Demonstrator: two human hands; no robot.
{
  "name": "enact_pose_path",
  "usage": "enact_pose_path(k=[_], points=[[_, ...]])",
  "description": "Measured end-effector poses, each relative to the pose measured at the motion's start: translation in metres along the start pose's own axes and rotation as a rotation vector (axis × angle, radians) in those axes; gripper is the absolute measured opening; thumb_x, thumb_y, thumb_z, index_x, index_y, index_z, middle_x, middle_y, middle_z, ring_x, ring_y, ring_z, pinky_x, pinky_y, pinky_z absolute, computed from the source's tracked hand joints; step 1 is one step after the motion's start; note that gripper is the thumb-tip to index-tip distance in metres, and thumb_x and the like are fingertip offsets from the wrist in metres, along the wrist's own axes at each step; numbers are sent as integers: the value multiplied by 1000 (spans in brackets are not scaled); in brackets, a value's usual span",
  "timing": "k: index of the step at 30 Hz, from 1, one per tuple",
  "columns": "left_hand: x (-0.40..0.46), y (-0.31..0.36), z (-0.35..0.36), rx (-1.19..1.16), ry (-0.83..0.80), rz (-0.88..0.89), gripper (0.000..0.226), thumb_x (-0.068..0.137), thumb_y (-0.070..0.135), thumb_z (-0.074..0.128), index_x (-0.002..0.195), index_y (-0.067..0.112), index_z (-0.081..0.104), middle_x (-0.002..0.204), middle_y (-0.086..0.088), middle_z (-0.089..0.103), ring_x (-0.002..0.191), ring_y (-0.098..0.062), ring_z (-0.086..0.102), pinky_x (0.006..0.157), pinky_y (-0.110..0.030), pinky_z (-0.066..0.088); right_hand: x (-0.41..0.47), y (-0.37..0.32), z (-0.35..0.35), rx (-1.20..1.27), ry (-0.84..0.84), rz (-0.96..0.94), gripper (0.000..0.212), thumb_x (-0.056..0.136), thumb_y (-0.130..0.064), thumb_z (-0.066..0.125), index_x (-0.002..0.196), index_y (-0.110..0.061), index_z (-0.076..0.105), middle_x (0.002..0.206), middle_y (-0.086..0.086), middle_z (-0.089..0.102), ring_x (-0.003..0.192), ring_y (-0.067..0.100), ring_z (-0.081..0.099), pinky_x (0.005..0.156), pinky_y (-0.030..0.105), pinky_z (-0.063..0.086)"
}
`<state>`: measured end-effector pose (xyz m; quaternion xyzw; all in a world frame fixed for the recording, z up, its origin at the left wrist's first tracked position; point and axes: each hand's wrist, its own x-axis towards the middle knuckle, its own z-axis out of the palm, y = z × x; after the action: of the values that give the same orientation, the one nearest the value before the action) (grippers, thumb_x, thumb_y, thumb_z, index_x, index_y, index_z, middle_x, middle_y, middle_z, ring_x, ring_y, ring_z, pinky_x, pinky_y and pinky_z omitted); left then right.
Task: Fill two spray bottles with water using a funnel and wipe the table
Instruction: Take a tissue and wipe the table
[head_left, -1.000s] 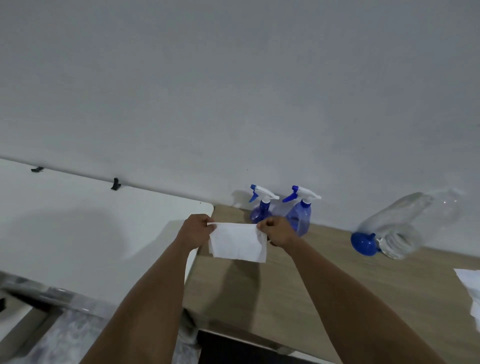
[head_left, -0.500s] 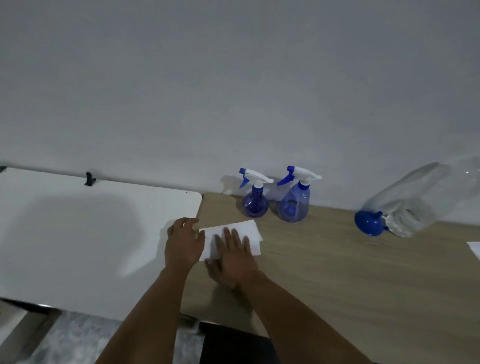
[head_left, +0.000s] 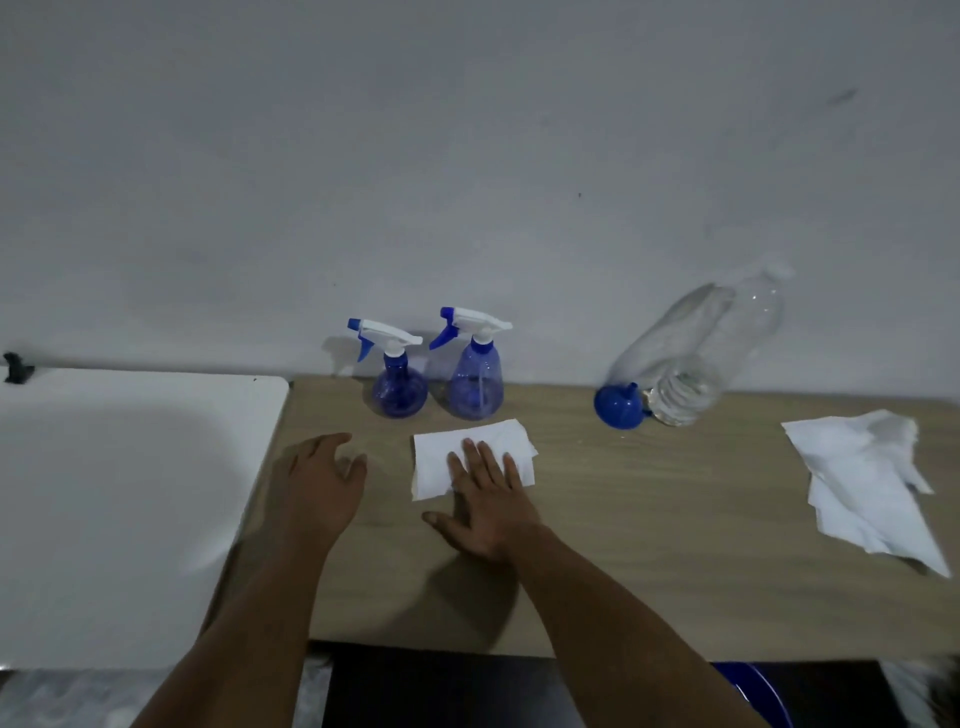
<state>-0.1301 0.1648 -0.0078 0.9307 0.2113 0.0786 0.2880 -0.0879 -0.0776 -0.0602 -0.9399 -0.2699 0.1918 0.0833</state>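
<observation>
Now the Wiping Part

Right now the right hand (head_left: 485, 499) lies flat, fingers straight, pressing a folded white tissue (head_left: 470, 460) onto the wooden bench (head_left: 649, 545). The left hand (head_left: 319, 486) is loose and holds nothing, resting on the bench near the tissue. Both spray bottles (head_left: 397, 382) (head_left: 475, 376) stand upright side by side by the wall, just behind the tissue, tops on. A blue funnel (head_left: 618, 405) sits beside a big clear bottle (head_left: 696, 353). So filling looks finished, and wiping is the job. Next, the flat hand should slide the tissue across the bench without bumping the bottles.
</observation>
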Motion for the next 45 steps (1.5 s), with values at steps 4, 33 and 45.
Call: enact_pose_path(k=[4,33,45], points=[[-7,25,23,28,-22,32,37,89,38,66,124,25,65,129,-3,66,120,-28,59,106,-47,46,-25,57,-5,6,41,65,99,95,-83,20,167,-23,-9,172,4,-24,159,22,-25,129,53,-12],[-65,129,88,-48,26,36,33,84,13,76,116,5,70,116,-21,68,108,-41,63,101,-46,46,-160,279,-32,150,111,696,101,92,-86,20,168,-23,-6,174,7,-18,161,29,-19,126,65,-5],[-72,40,10,9,-13,12,38,86,35,70,121,21,67,123,-6,67,114,-31,61,103,-46,48,-176,123,29,228,246,878,106,92,-84,11,167,-11,-4,173,18,-17,159,35,-23,126,63,-9]])
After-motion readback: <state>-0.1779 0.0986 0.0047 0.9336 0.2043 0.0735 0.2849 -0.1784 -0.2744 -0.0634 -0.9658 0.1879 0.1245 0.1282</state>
